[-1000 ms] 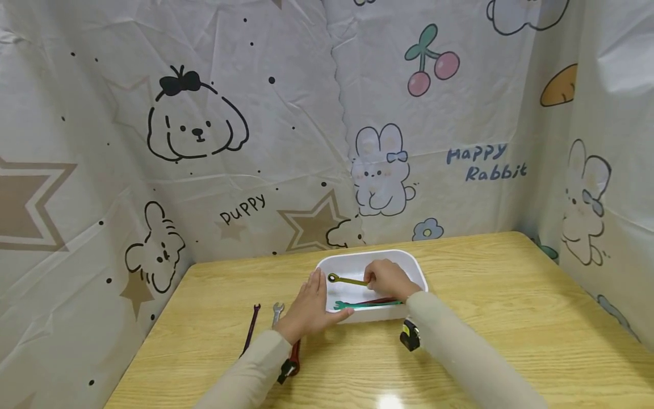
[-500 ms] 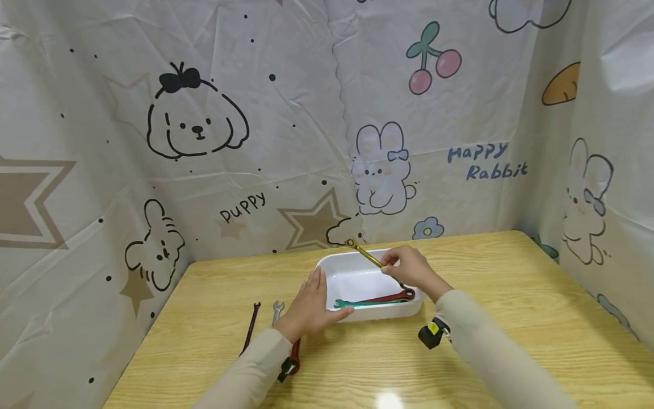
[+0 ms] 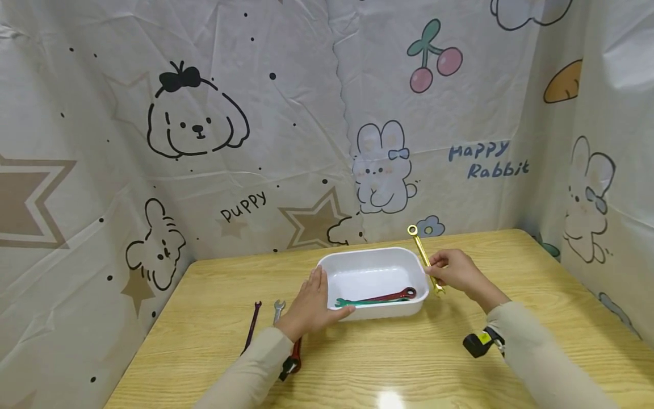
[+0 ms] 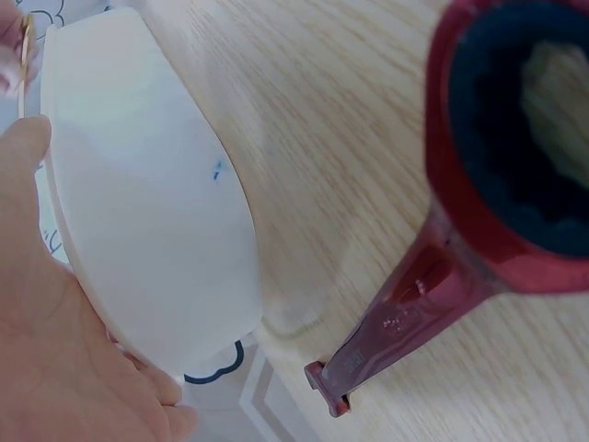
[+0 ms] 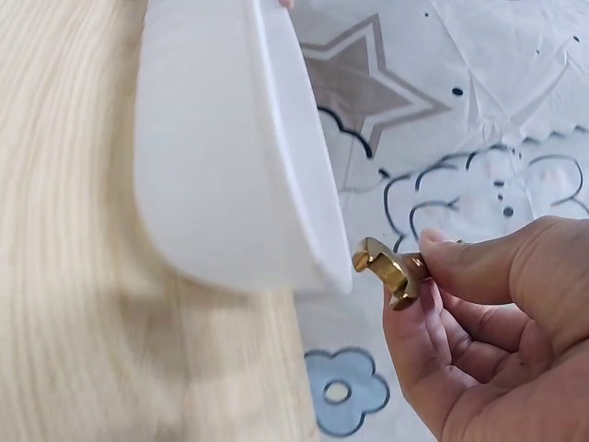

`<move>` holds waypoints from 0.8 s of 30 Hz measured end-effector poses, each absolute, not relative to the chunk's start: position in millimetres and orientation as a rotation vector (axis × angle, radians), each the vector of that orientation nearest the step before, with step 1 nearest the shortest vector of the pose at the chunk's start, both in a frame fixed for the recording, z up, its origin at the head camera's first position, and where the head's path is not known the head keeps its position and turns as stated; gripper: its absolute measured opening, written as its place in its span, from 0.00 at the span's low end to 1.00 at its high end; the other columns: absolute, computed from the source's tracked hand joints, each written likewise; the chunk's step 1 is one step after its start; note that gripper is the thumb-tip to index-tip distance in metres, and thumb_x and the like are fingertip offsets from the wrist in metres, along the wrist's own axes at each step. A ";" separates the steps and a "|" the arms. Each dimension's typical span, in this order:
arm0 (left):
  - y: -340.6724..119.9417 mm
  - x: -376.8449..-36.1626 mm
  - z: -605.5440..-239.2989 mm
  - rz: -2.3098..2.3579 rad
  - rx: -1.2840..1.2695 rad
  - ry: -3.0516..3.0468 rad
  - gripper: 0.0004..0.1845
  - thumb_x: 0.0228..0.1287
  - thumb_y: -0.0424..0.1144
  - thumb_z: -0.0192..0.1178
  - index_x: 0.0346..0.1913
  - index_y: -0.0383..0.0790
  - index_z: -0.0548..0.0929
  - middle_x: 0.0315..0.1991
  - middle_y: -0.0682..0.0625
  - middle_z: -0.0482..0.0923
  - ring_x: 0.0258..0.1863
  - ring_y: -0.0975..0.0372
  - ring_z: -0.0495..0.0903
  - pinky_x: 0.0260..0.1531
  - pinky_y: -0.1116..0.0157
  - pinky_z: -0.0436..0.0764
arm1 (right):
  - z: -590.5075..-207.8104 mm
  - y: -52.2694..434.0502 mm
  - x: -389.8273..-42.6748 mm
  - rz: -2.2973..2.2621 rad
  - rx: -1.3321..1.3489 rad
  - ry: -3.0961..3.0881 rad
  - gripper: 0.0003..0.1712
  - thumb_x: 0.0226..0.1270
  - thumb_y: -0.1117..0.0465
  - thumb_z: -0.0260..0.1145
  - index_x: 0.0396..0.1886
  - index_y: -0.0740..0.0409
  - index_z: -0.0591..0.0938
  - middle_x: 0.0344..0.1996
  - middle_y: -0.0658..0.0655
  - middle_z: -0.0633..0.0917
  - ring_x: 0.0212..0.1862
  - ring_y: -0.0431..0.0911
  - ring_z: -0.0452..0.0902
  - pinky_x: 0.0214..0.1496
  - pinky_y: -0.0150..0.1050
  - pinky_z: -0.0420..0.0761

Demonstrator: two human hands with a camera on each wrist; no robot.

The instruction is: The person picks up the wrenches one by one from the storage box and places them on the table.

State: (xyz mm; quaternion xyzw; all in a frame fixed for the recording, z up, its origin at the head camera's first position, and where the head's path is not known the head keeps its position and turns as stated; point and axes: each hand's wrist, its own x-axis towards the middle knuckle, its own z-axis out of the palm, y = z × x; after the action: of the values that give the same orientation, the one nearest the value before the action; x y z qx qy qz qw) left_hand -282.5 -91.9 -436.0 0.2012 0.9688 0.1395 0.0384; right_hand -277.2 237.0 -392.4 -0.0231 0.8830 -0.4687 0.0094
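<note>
My right hand (image 3: 462,275) pinches a gold combination wrench (image 3: 421,249) between thumb and fingers, just past the right end of a white plastic bin (image 3: 378,312). The wrench tilts, ring end up; its open end (image 5: 391,273) points toward the camera in the right wrist view. My left hand (image 3: 309,304) rests against the bin's left end, fingers straight along the wall and thumb over the front rim. Inside the bin, a red wrench (image 3: 392,296) and a green wrench (image 3: 357,303) lie side by side along the front wall.
Left of the bin, a dark purple wrench (image 3: 252,326) and a silver wrench (image 3: 278,308) lie on the wooden table (image 3: 204,318). A red ratchet wrench (image 4: 405,322) lies near my left wrist. A printed curtain (image 3: 286,142) hangs behind and at both sides.
My right hand has lifted the gold wrench out of the bin and carried it right, past the bin's right end, turning it more upright. My left hand stays at the bin.
</note>
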 end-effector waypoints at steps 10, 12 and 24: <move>-91.5 -283.6 -438.3 0.414 0.602 2.969 0.64 0.53 0.80 0.43 0.75 0.30 0.41 0.76 0.39 0.33 0.75 0.49 0.37 0.73 0.54 0.46 | -421.4 273.7 -255.6 -1.378 -0.005 2.731 0.11 0.65 0.68 0.63 0.38 0.76 0.76 0.26 0.55 0.78 0.27 0.42 0.74 0.27 0.35 0.80; -91.9 -283.8 -438.0 0.413 0.603 2.967 0.64 0.53 0.80 0.43 0.75 0.30 0.41 0.76 0.39 0.33 0.75 0.49 0.37 0.73 0.54 0.46 | -427.3 276.6 -251.5 -1.355 0.010 2.729 0.10 0.65 0.69 0.63 0.37 0.75 0.76 0.25 0.55 0.78 0.26 0.43 0.74 0.26 0.35 0.79; -93.5 -284.2 -438.2 0.430 0.638 2.971 0.64 0.54 0.79 0.43 0.74 0.28 0.41 0.76 0.38 0.33 0.75 0.49 0.37 0.73 0.53 0.45 | -450.2 279.1 -234.1 -1.234 0.072 2.731 0.06 0.63 0.69 0.63 0.32 0.71 0.77 0.21 0.53 0.76 0.21 0.42 0.71 0.22 0.33 0.74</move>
State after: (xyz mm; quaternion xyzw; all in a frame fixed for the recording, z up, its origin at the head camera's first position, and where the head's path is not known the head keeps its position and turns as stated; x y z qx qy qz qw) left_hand -284.2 -93.5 -438.2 0.2078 0.9674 0.1400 0.0361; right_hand -234.1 279.1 -450.2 0.0240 0.9086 -0.4106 0.0720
